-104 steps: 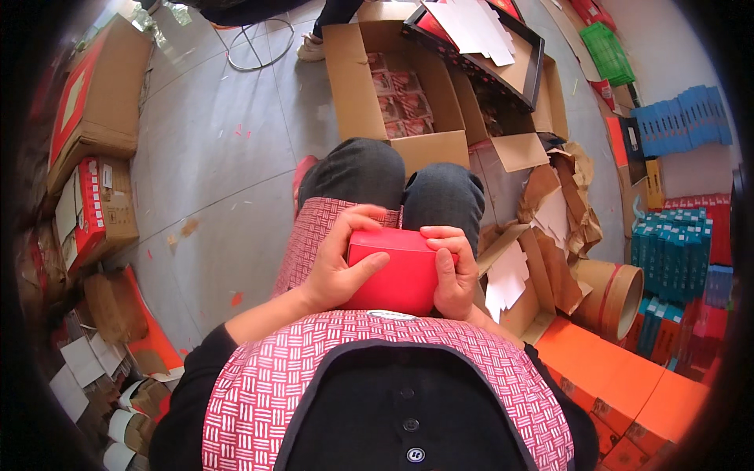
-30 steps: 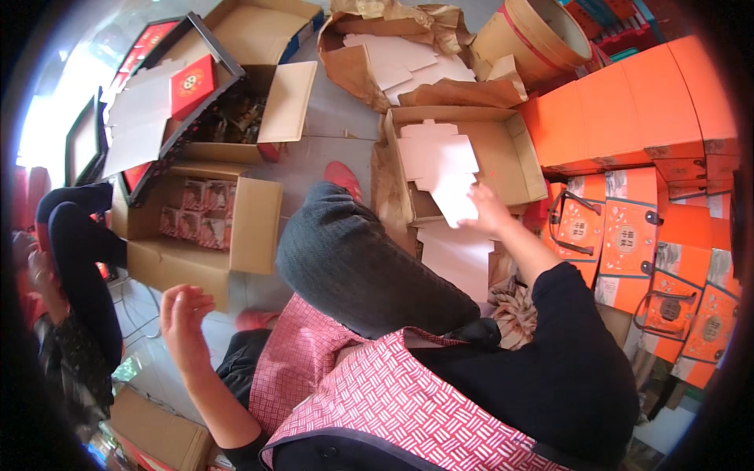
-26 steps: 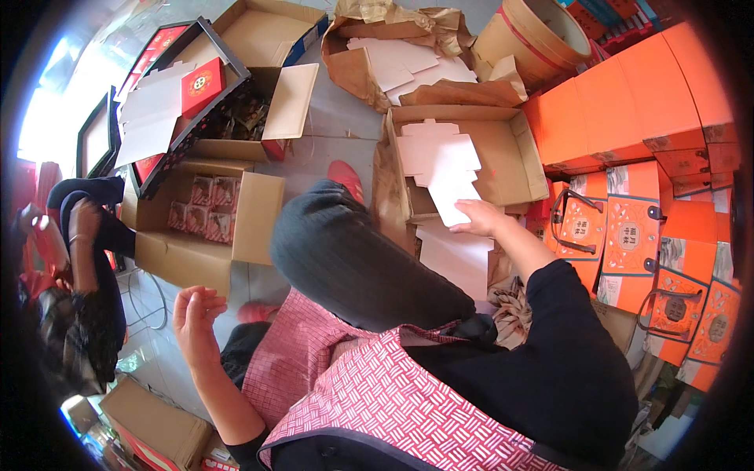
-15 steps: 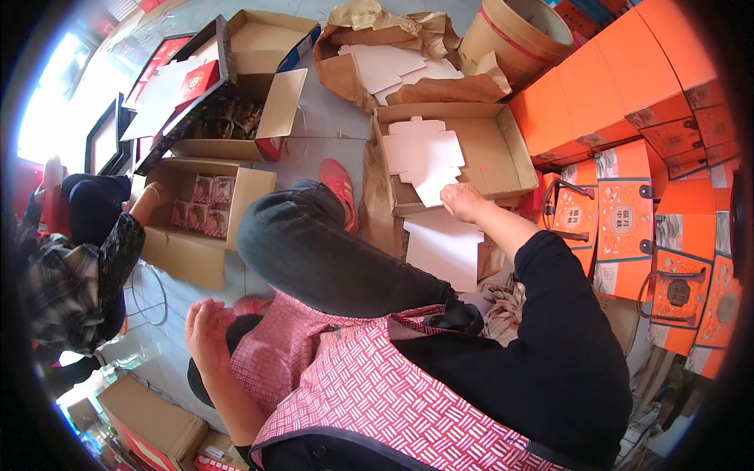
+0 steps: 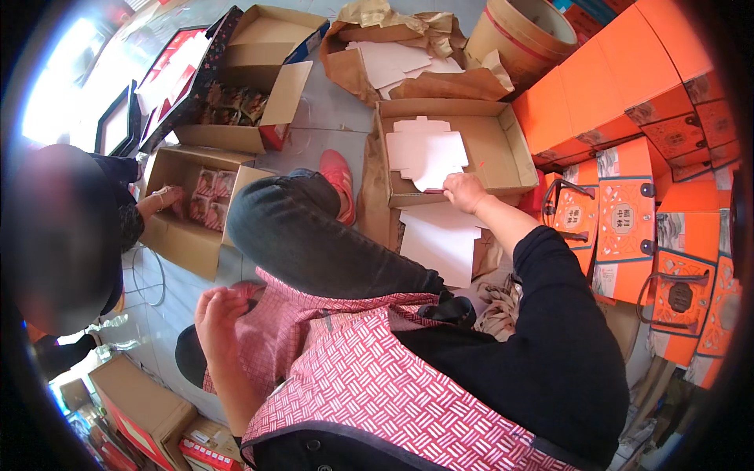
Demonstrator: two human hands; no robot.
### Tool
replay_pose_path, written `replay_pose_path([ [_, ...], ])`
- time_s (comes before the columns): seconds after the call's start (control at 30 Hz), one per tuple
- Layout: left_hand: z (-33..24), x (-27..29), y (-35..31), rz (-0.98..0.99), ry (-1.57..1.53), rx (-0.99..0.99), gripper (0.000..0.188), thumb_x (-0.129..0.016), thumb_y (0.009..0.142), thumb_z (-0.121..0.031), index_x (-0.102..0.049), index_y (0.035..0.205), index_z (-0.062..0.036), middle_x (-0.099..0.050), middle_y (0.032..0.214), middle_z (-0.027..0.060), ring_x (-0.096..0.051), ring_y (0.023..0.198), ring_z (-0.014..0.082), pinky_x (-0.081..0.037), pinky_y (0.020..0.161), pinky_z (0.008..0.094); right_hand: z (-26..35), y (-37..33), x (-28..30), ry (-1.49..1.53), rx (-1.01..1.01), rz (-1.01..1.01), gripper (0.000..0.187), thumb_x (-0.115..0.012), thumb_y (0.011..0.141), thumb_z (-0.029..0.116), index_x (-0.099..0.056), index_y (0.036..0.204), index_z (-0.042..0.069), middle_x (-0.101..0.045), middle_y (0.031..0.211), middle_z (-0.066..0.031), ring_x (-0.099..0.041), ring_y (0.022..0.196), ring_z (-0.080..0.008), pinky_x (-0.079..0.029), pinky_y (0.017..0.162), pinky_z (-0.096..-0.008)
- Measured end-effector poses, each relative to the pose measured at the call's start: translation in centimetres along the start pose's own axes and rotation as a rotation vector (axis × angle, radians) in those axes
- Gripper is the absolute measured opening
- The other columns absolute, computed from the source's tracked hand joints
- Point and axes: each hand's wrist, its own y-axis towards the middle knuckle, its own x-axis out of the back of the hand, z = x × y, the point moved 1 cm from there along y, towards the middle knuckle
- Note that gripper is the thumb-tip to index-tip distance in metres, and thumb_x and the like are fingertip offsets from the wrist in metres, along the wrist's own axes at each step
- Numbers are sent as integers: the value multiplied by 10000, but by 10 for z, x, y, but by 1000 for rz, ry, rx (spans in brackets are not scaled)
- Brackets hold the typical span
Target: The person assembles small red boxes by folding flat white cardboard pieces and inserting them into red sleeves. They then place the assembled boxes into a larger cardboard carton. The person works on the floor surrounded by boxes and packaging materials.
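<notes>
I sit with my knee up, wearing a red checked apron. My right hand (image 5: 463,191) reaches out to the front edge of an open cardboard box (image 5: 503,141) and pinches the stack of flat white die-cut card sheets (image 5: 424,151) lying inside it. More white sheets (image 5: 440,243) lie on the floor just below that box. My left hand (image 5: 220,310) hovers beside my lap with fingers loosely curled and nothing in it.
A second person at the left reaches a hand (image 5: 161,200) into a cardboard box of small packets (image 5: 188,235). Orange gift boxes with handles (image 5: 628,204) are stacked at the right. Another open carton (image 5: 259,86), crumpled brown paper (image 5: 393,47) and a round drum (image 5: 526,31) lie beyond.
The red box I held in both hands is gone from view. I have turned right, my right hand has reached the white sheets, and the other person has leaned in at the left.
</notes>
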Motion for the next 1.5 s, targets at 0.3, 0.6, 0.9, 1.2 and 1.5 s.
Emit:
replay_pose_path([
  [0.3,17,-8,-15,23,-15,32,112,-523,905,-80,-557,962,10,-643,874,127,-645,729,189,-542,663,272,1,5,28,511,-88,142,212,-785,675,163,-613,661,40,-632,658,-56,-586,625,-159,-471,601,-306],
  [0.6,32,-19,-25,77,0,62,109,-564,884,-74,-557,963,2,-637,886,112,-645,738,185,-543,670,273,-12,13,17,911,-206,443,233,-801,712,168,-605,648,60,-622,640,-22,-550,586,-93,-452,548,-253],
  [0.9,42,-28,-35,76,11,126,108,-571,871,-45,-551,969,-2,-635,877,113,-644,733,186,-541,668,269,-22,23,-14,854,-212,442,226,-798,721,201,-615,698,71,-639,725,-34,-547,644,-88,-457,593,-247],
  [1.2,50,-27,-35,57,27,159,120,-581,859,-40,-544,967,-1,-633,872,112,-644,743,184,-539,675,271,-18,53,-25,624,-119,413,295,-809,691,252,-683,909,99,-644,838,-9,-571,743,-122,-490,629,-287],
  [1.5,49,-33,-35,64,43,182,135,-582,861,-40,-543,982,3,-634,883,117,-647,753,187,-539,673,268,-22,51,-17,801,-369,566,260,-802,698,229,-703,916,130,-642,773,17,-547,661,-89,-473,546,-280],
])
